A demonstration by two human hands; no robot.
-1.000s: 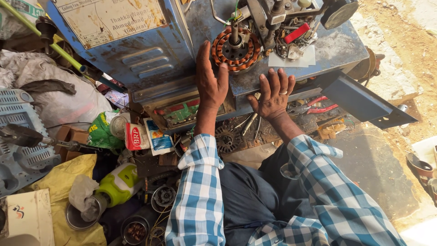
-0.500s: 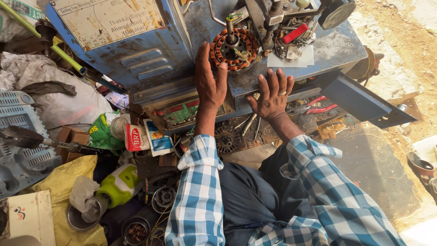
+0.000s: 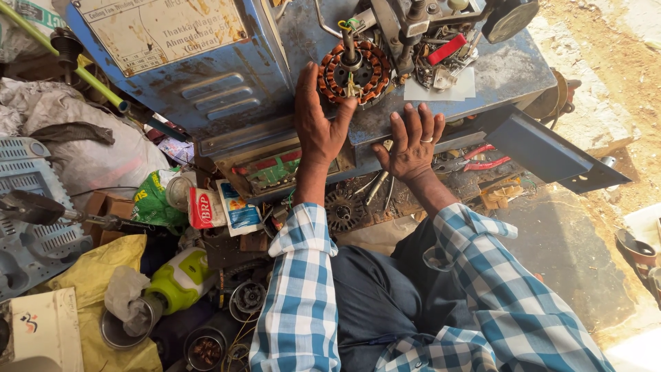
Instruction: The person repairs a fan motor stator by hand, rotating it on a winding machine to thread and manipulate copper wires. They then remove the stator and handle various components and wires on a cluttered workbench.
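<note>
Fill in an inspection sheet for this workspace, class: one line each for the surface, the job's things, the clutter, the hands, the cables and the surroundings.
Surface: worn blue metal machine top, scratched, with a white paper patch.
Job's things: copper-wound stator seated on the machine's spindle.
Clutter: red-handled pliers and a toothed metal core on the shelf below; yellow-green bottle, tins and packets at lower left.
Hands: left hand flat on the top, fingers touching the stator's edge; right hand spread on the top's front edge, ring on one finger; neither grips anything.
Cables: thin wire leads at the stator's centre; no others clearly seen.
Surroundings: sandy ground at right; grey sacks at left.
</note>
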